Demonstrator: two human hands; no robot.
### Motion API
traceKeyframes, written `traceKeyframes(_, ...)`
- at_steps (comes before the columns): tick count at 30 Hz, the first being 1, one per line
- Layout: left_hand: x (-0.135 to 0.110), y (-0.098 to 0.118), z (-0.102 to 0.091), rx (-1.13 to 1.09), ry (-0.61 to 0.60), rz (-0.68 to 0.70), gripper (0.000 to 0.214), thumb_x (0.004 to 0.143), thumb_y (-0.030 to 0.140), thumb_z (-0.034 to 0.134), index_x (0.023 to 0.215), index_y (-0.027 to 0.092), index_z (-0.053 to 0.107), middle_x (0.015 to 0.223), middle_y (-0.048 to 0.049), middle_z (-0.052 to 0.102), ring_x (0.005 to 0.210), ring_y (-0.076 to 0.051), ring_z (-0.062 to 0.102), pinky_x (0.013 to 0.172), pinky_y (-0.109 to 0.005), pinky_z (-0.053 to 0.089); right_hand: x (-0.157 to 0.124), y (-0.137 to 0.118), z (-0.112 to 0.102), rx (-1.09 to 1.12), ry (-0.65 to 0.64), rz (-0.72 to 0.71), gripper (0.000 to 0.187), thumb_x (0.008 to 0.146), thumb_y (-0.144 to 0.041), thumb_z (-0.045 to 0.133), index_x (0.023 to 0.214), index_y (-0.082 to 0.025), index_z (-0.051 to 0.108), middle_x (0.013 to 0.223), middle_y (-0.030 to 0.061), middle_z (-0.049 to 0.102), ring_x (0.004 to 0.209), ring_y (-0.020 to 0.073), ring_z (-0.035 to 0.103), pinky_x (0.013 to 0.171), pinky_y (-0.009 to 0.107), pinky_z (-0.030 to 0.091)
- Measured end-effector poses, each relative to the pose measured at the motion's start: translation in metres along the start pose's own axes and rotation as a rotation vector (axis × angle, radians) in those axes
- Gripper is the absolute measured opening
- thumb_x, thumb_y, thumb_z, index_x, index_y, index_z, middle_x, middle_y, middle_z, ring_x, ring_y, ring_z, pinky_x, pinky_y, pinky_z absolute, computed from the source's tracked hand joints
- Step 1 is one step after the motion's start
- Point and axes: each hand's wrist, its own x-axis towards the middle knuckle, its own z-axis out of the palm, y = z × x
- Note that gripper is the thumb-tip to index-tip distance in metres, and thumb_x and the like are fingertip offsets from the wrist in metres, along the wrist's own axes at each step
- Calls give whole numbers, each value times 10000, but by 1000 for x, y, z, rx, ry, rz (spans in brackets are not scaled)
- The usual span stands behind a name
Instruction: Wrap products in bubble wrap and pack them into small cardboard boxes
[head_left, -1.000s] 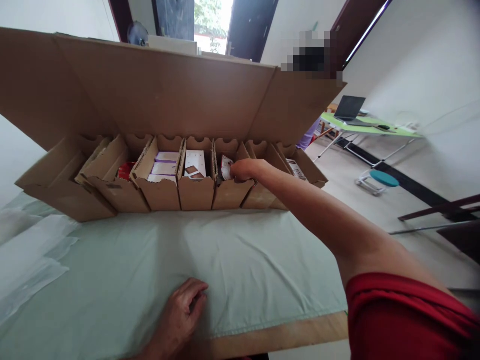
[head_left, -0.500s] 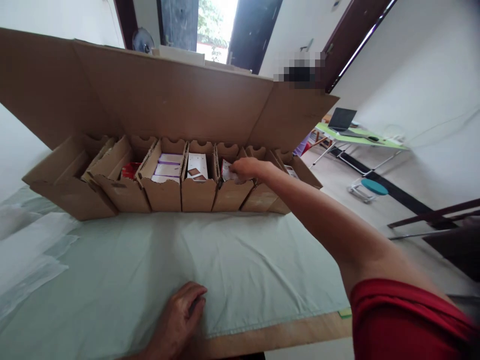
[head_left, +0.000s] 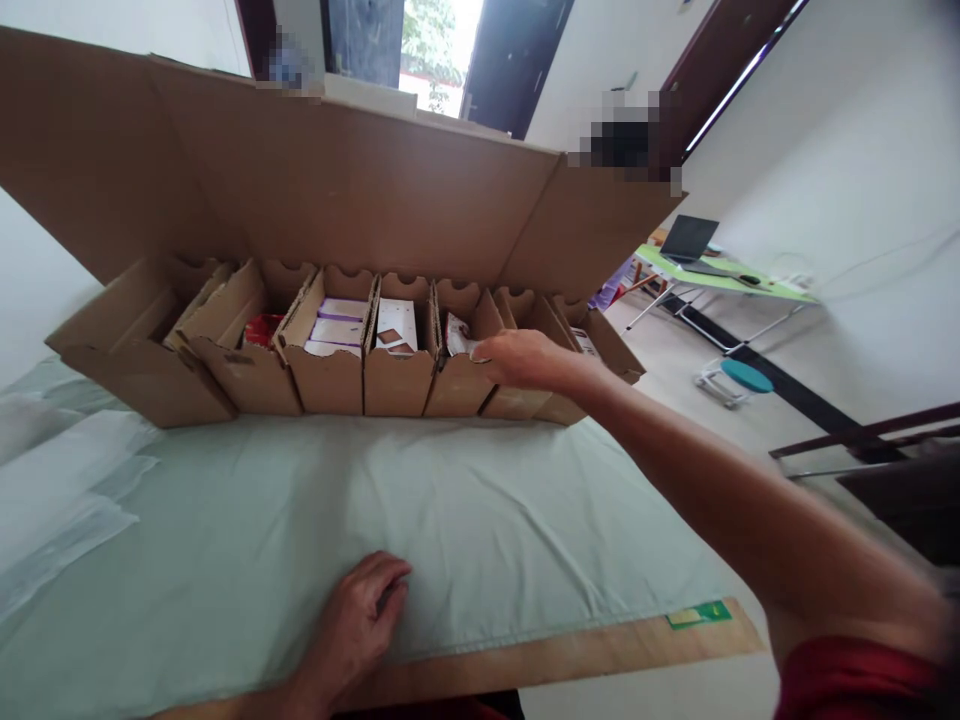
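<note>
My right hand (head_left: 521, 360) is at the front edge of the fifth cardboard bin (head_left: 459, 388) from the left. Its fingers are drawn together, and the fingertips are too hidden to show whether they hold anything. Just left of them, a white and dark red packet (head_left: 457, 335) lies inside that bin. My left hand (head_left: 364, 605) rests on the pale green cloth (head_left: 510, 540) near the table's front edge. Its fingers are loosely curled, a gap shows between thumb and forefinger, and nothing is visible in it.
A tall cardboard panel (head_left: 360, 190) stands behind the row of bins. Other bins hold purple-edged white boxes (head_left: 336, 325), a white box (head_left: 396, 325) and a red packet (head_left: 262, 330). White translucent sheets (head_left: 75, 480) lie at left. A laptop (head_left: 690, 240) sits on a side table.
My right hand has drawn back to the right and slightly down, leaving more of the packet in the bin in view. My left hand has stayed on the cloth, and the view has shifted slightly.
</note>
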Motion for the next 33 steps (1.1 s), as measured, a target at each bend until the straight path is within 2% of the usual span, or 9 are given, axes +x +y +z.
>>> traceKeyframes(5, -2, 8, -1, 17, 29, 11, 220, 908, 178, 512, 939, 210, 727, 849, -48, 755, 773, -181, 730, 696, -273, 592, 7, -13, 21, -18, 44, 101, 344, 951, -154, 453, 1137, -180, 741, 1108, 161, 759, 1026, 274, 707, 771, 326, 489)
traceKeyframes(9, -12, 11, -5, -4, 76, 24, 212, 919, 186, 508, 933, 209, 719, 819, -42, 744, 735, -169, 724, 656, -250, 580, -3, -23, 21, -42, 101, 71, 329, 940, -125, 464, 1094, -142, 755, 1065, 192, 761, 1027, 282, 704, 768, 330, 463)
traceKeyframes(15, -21, 19, -11, -57, 156, 3, 220, 920, 185, 511, 970, 205, 725, 898, -68, 745, 796, -174, 731, 704, -263, 602, -57, -70, 15, -53, 150, -46, 299, 924, -57, 462, 961, -81, 758, 954, 203, 762, 966, 290, 696, 831, 394, 390)
traceKeyframes(19, -28, 26, -10, -72, 198, -85, 254, 923, 240, 510, 1076, 202, 710, 1070, -108, 710, 815, -179, 711, 653, -283, 606, -93, -104, 11, -6, 183, -100, 276, 928, -56, 466, 961, -84, 739, 927, 183, 757, 942, 283, 677, 854, 408, 340)
traceKeyframes(21, -27, 25, -10, -51, 210, -144, 315, 920, 272, 518, 1187, 197, 667, 1175, -131, 677, 858, -194, 703, 644, -303, 607, -108, -118, 10, 13, 203, -125, 266, 926, -60, 469, 953, -91, 732, 919, 175, 752, 925, 280, 665, 840, 406, 324)
traceKeyframes(24, -14, 15, -14, 1, 252, -167, 491, 902, 272, 529, 1387, 198, 527, 1395, -171, 566, 1125, -264, 659, 807, -401, 615, -125, -133, 11, 39, 224, -143, 253, 912, -49, 477, 927, -102, 725, 892, 163, 745, 895, 268, 649, 823, 399, 304)
traceKeyframes(27, 15, -1, -25, 69, 396, -138, 699, 884, 329, 594, 1523, 179, 356, 1598, -223, 331, 1472, -367, 374, 1068, -555, 484, -137, -140, 17, 66, 239, -130, 251, 902, -31, 484, 903, -112, 721, 847, 146, 740, 858, 248, 636, 810, 388, 286)
traceKeyframes(30, 48, -16, -37, 102, 499, -100, 1064, 776, 499, 754, 1602, 196, 155, 1669, -237, 167, 1557, -406, 172, 1204, -615, 292, -144, -140, 25, 85, 256, -112, 251, 893, -16, 490, 884, -125, 716, 805, 123, 729, 830, 236, 624, 788, 378, 273)
traceKeyframes(33, 68, -23, -39, 110, 544, -51, 1246, 692, 604, 796, 1614, 200, 61, 1669, -241, 169, 1554, -402, 192, 1245, -573, 224, -149, -136, 33, 84, 294, -107, 243, 882, -10, 498, 857, -133, 707, 786, 109, 717, 812, 231, 610, 771, 373, 263)
